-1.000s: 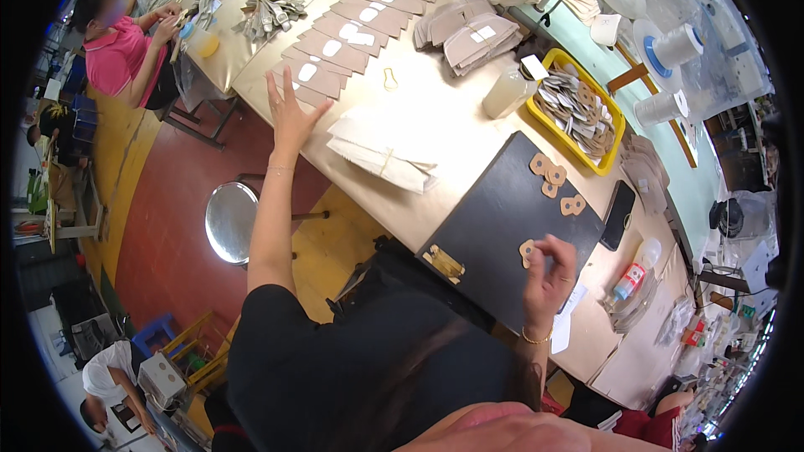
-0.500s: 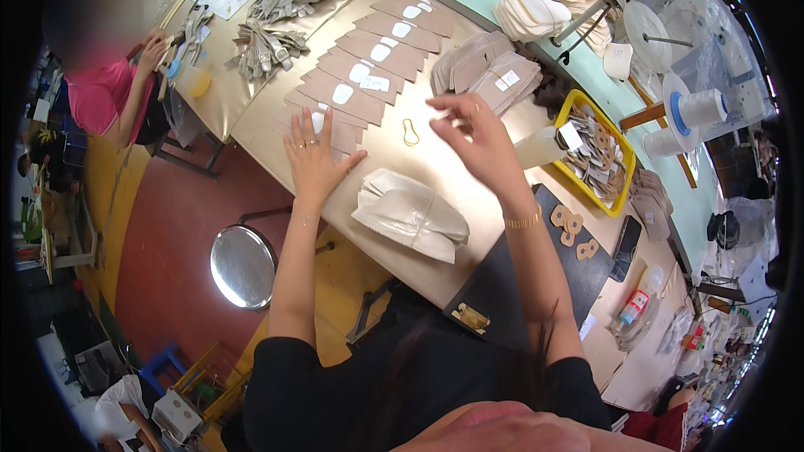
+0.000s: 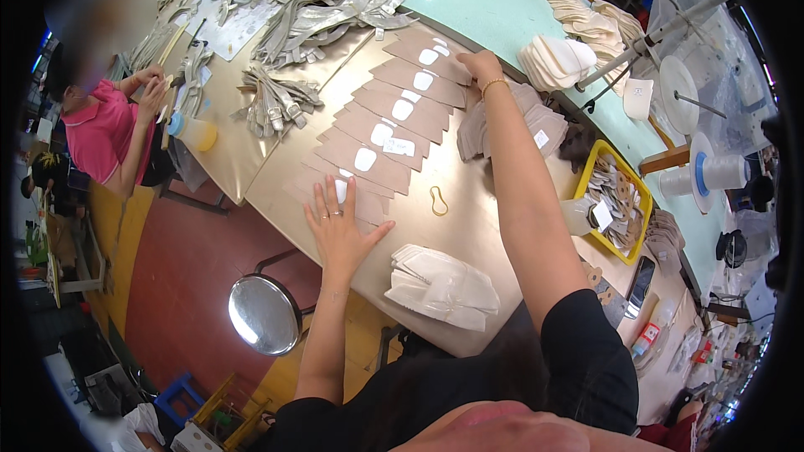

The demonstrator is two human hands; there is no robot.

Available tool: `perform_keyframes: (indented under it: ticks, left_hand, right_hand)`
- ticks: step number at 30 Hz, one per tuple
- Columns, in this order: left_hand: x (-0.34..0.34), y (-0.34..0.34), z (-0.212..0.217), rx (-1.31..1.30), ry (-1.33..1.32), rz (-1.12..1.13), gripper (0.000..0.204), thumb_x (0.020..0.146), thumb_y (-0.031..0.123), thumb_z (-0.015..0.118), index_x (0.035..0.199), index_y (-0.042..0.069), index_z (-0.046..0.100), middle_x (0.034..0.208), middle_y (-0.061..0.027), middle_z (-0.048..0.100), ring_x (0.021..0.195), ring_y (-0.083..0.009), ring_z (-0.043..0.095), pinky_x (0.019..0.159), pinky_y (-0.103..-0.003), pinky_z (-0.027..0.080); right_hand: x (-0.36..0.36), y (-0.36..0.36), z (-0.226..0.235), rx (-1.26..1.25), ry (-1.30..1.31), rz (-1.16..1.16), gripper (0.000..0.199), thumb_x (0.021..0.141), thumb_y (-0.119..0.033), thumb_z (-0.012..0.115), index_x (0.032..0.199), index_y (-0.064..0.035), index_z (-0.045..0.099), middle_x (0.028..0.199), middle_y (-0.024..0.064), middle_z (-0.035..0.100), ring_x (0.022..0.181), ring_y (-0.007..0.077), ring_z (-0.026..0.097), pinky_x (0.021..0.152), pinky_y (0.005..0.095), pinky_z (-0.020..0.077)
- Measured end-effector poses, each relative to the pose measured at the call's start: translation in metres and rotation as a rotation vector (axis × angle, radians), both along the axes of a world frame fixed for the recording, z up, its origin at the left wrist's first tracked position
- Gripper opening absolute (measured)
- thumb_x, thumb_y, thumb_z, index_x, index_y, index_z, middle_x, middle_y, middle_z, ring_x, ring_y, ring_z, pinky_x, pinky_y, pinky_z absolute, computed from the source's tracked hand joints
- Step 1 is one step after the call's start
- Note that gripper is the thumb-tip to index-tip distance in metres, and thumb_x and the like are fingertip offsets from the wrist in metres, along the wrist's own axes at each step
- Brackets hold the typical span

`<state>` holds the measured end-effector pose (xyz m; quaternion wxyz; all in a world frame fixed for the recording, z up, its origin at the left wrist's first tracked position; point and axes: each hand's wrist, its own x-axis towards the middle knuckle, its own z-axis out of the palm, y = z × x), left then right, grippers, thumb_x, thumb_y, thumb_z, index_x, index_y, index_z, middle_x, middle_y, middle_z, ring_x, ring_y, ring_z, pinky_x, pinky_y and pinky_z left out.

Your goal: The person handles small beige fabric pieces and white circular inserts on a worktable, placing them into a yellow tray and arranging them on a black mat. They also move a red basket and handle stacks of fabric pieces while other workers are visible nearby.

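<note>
Brown pieces (image 3: 368, 124), overlapped in one long row on the worktop (image 3: 406, 226), with white patches (image 3: 403, 110) along it. Long axis: diagonal, from near left to far right. The row lies between the hands, one at each end.

Left hand (image 3: 342, 233): at the near end, palm down, fingers splayed over the last pieces, grasping nothing visible; the nearer of the two to the person's body.

Right hand (image 3: 480, 67): at the far end, arm outstretched, fingers bent at the row's edge; whether they pinch a piece cannot be told.

Worktop, tan and shiny: yellow band (image 3: 434, 201), right of the row; white bundle (image 3: 444, 289), nearer the body; brown stack (image 3: 543, 121), beside the right forearm; yellow tray (image 3: 646, 211), farther right; grey straps (image 3: 318, 21), beyond the row to the left.

Room: round stool (image 3: 265, 315) on a red and yellow floor (image 3: 201, 243); co-worker in pink (image 3: 96, 130), seated at left.
</note>
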<state>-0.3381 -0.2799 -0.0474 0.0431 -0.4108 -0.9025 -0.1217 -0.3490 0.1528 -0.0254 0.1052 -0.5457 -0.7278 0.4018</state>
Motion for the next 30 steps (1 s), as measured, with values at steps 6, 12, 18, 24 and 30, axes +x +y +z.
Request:
perform_keyframes:
  ticks: [6,12,18,24,30]
  left_hand:
    - [0.001,-0.001,0.001,0.001,-0.02,-0.005,0.108,0.069,0.074,0.068,0.154,0.017,0.031,0.16,-0.0173,0.02,0.149,-0.0373,0.015,0.113,-0.064,0.014]
    - [0.001,-0.001,0.001,0.03,-0.023,0.001,0.107,0.069,0.071,0.07,0.153,0.017,0.033,0.16,-0.0173,0.021,0.148,-0.0372,0.015,0.113,-0.064,0.013]
    - [0.0,-0.001,0.002,-0.017,-0.05,0.01,0.107,0.07,0.074,0.067,0.153,0.018,0.032,0.161,-0.0168,0.019,0.148,-0.0393,0.015,0.113,-0.065,0.013]
    - [0.001,-0.002,0.003,0.051,-0.057,-0.005,0.108,0.069,0.075,0.067,0.154,0.019,0.032,0.161,-0.018,0.017,0.148,-0.0405,0.014,0.112,-0.066,0.013]
    - [0.001,-0.003,0.002,0.066,-0.042,-0.001,0.109,0.068,0.071,0.071,0.153,0.016,0.032,0.161,-0.0202,0.018,0.148,-0.0401,0.014,0.113,-0.065,0.012]
  right_hand:
    - [-0.008,-0.012,0.01,-0.043,-0.189,-0.001,0.071,0.07,-0.043,0.084,0.12,0.003,0.063,0.127,0.0217,0.062,0.124,0.0351,0.054,0.101,0.0413,0.0456]
    - [-0.021,-0.024,0.003,0.106,-0.322,-0.04,0.081,0.067,-0.044,0.087,0.128,-0.0004,0.057,0.135,0.0171,0.057,0.127,0.033,0.053,0.104,0.0452,0.0429]
    - [-0.014,-0.01,0.01,0.066,-0.283,0.142,0.065,0.068,-0.04,0.086,0.116,-0.002,0.066,0.114,0.018,0.069,0.108,0.0298,0.066,0.092,0.041,0.051]
    - [-0.024,-0.032,0.045,0.528,-0.01,0.245,0.048,0.08,-0.032,0.074,0.112,0.0019,0.066,0.094,0.0202,0.072,0.082,0.0288,0.071,0.076,0.0362,0.0543]
    - [-0.028,-0.069,0.105,0.541,0.216,0.342,0.037,0.085,-0.027,0.07,0.111,-0.0011,0.067,0.095,0.0193,0.073,0.091,0.0342,0.07,0.081,0.0393,0.0537]
